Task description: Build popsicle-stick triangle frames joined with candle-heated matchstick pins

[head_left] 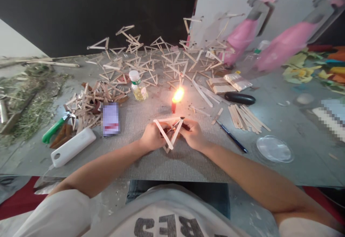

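Head view: left hand (153,136) and right hand (193,134) pinch the frame (163,135), candle (174,107) blazing just beyond, phone (110,119) and bottle (139,90) leftward, pen (232,137) right.

Candle (174,107) behind stick triangle (163,134), pen (232,137) to right, bottle (139,90) to left

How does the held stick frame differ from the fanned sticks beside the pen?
The stick frame forms a triangle; the fanned sticks lie loosely overlapped. The frame sits between the left hand and right hand; the sticks rest on the table. Both show pale, flat strips.
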Tool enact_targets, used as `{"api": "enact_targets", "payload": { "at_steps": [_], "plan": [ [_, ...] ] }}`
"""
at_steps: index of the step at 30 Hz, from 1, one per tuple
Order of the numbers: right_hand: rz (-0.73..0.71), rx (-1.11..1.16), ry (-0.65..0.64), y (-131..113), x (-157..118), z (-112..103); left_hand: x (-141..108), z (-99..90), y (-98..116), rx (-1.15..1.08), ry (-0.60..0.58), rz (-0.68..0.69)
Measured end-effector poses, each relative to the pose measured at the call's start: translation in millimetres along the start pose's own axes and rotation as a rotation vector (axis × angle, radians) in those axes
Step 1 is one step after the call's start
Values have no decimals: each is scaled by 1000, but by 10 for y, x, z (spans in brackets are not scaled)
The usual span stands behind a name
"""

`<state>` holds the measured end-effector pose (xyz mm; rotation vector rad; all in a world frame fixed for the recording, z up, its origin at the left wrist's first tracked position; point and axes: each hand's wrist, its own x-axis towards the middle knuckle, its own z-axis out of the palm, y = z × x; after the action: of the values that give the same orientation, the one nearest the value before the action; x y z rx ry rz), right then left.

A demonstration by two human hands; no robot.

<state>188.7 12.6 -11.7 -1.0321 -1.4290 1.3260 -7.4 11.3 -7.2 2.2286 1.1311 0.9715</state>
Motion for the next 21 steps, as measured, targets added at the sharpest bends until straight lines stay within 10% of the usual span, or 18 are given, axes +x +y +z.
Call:
{"api": "enact_targets", "payload": {
  "at_steps": [21],
  "plan": [
    [-41, -102, 0, 6, 43, -32, -34, 14, 1, 121, 46, 56]
  ]
}}
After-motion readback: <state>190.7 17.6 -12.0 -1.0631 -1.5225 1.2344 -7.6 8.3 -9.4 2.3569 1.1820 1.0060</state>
